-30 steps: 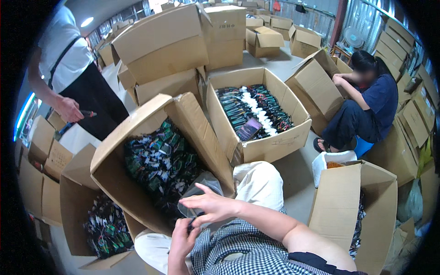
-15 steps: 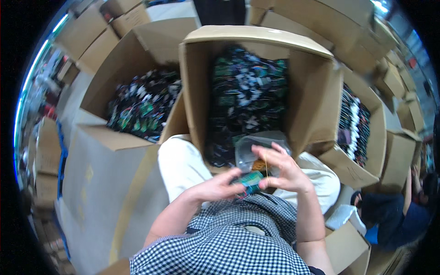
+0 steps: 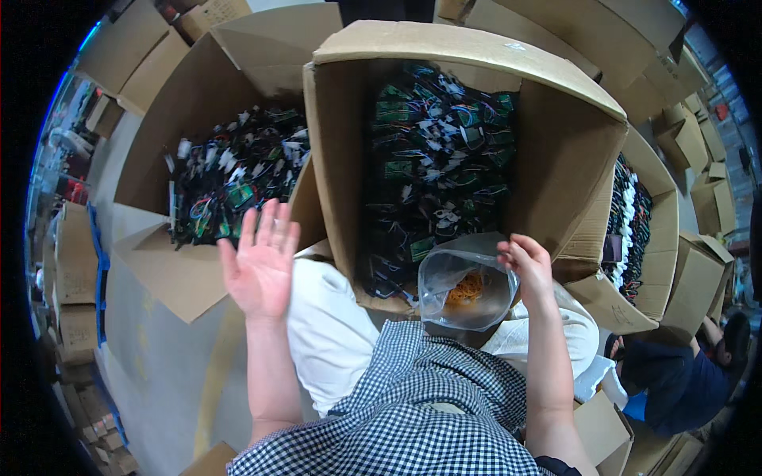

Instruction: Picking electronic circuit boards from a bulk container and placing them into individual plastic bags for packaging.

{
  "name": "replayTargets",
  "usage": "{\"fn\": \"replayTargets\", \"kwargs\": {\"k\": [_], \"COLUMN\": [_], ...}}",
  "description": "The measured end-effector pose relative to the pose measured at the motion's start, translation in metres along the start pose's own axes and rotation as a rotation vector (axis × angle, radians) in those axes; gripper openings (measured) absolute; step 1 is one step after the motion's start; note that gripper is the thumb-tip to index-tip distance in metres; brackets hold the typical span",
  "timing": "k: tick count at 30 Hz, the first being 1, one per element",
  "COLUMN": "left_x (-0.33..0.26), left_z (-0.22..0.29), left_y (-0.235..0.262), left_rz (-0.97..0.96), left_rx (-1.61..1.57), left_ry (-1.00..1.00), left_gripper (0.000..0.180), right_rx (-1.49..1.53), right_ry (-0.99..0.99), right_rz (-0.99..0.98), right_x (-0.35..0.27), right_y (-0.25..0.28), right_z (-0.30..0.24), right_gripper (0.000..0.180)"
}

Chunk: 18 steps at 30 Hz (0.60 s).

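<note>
My left hand (image 3: 262, 266) is raised at the front of the left carton (image 3: 186, 119), palm up, fingers spread and nothing in it. Behind it lies a heap of green circuit boards with wires (image 3: 238, 194) and white connectors. My right hand (image 3: 530, 266) is at the right rim of a clear plastic bag (image 3: 444, 313), its fingers curled together; what they hold, if anything, I cannot make out. Orange rubber bands (image 3: 466, 289) lie inside the bag. The bag sits at the near edge of the middle carton (image 3: 556, 159), which holds rows of wired circuit boards (image 3: 444, 151).
A third carton (image 3: 659, 214) on the right contains black wires with white connectors. Further cartons (image 3: 139, 55) are stacked behind. Another person (image 3: 675, 381) sits low at the right. Grey floor (image 3: 175, 349) with a yellow line shows at the left.
The wired circuit board between my hands has left them. My left hand has moved left and opened toward the left carton; my right hand has moved right, beside the bag.
</note>
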<state>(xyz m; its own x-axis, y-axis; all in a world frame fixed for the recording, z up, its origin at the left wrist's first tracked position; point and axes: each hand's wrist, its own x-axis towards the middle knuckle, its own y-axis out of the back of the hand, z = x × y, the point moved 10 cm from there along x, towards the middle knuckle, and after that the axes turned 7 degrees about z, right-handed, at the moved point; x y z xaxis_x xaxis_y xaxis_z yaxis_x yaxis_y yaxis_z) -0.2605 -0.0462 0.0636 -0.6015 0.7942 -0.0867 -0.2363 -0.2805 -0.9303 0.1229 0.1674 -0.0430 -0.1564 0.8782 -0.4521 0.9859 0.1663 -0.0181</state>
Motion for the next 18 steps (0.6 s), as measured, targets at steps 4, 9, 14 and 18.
{"fn": "replayTargets", "kwargs": {"k": [4,9,14,18], "left_x": [0.022,0.034,0.042,0.037], "left_z": [-0.106,-0.167,-0.183,-0.191], "left_y": [-0.035,0.030,0.028,0.043], "left_rz": [-0.230,0.076,-0.027,-0.056], "left_rx": [0.166,0.999,0.965,1.036], "left_ry": [0.372,0.617,0.615,0.570], "left_gripper": [0.046,0.040,0.045,0.042], "right_rx": [-0.192,-0.327,0.005,-0.186], "right_ry": [0.063,0.131,0.132,0.119], "right_rz": [-0.017,0.307,0.307,0.590], "right_x": [0.079,0.225,0.368,0.396], "right_y": [-0.021,-0.020,0.020,0.037], "right_z": [-0.004,0.006,0.014,0.023], "right_gripper": [0.042,0.049,0.051,0.070]}}
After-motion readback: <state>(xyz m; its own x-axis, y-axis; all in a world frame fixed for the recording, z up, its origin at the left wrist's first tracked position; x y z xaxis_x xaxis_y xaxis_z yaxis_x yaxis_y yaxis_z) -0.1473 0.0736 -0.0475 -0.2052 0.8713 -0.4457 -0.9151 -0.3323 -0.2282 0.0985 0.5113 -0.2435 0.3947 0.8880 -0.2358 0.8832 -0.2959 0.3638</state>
